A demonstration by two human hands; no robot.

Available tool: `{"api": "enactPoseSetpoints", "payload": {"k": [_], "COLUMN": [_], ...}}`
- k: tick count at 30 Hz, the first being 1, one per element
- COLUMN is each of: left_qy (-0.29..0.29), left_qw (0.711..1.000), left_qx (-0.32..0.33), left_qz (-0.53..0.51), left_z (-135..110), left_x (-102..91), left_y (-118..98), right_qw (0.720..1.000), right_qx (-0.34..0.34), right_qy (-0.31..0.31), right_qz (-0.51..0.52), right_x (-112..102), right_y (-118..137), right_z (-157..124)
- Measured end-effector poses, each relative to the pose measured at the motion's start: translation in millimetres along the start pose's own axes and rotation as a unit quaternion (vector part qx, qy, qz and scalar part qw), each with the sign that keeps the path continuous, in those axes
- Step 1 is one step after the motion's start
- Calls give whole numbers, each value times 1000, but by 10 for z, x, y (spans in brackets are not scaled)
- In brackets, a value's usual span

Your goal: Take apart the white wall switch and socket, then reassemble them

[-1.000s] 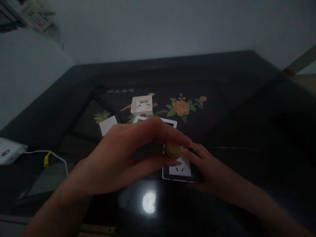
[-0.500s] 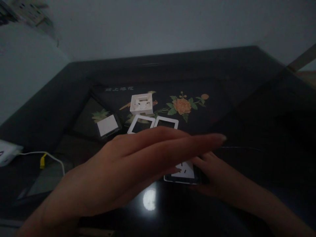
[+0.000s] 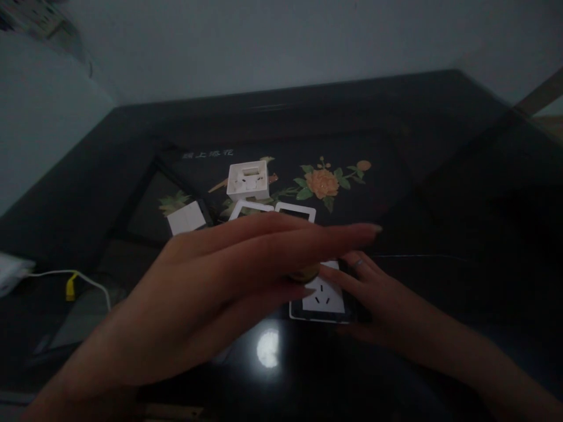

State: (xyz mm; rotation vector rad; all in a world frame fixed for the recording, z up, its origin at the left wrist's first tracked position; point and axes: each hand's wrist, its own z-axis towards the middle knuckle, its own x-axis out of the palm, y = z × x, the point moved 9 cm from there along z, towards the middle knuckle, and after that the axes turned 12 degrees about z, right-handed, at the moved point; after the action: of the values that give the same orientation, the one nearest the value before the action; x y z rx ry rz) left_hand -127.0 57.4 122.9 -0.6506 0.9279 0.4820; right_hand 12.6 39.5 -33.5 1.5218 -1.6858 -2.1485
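Observation:
My left hand (image 3: 211,293) reaches across the middle of the view with its fingers stretched to the right. A rounded yellow tool handle (image 3: 307,274) is pinched between those fingers and the thumb; the tool's shaft is hidden. It stands right over a white wall socket (image 3: 325,300) lying face up on the dark glossy table (image 3: 440,176). My right hand (image 3: 382,299), a ring on one finger, holds the socket's right side, fingertips on its face.
Behind the hands lie a white back box (image 3: 248,180), two white square frames (image 3: 295,211) and a white square plate (image 3: 187,218). A white cable with a yellow tag (image 3: 70,287) runs in from a white device at the left edge. A wall stands behind.
My left fingers went from a curled pinch on the yellow handle to stretched out rightward over it, then drew back slightly. My right hand stayed on the socket.

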Motion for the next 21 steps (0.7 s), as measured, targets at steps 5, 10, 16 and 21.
{"api": "enactPoseSetpoints", "payload": {"k": [5, 10, 16, 21], "left_qy": [-46, 43, -26, -36], "left_qw": [998, 998, 1000, 999], "left_qx": [30, 41, 11, 22], "left_qz": [9, -27, 2, 5], "left_z": [-21, 12, 7, -6], "left_x": [-12, 11, 13, -28], "left_y": [-54, -53, -2, -25], "right_qw": [1000, 1000, 1000, 1000], "right_qx": [12, -7, 10, 9], "right_qy": [2, -10, 3, 1], "right_qz": [3, -8, 7, -7], "right_x": [4, 9, -10, -9], "right_y": [-17, -25, -4, 3], "right_z": [2, -17, 5, 1]}}
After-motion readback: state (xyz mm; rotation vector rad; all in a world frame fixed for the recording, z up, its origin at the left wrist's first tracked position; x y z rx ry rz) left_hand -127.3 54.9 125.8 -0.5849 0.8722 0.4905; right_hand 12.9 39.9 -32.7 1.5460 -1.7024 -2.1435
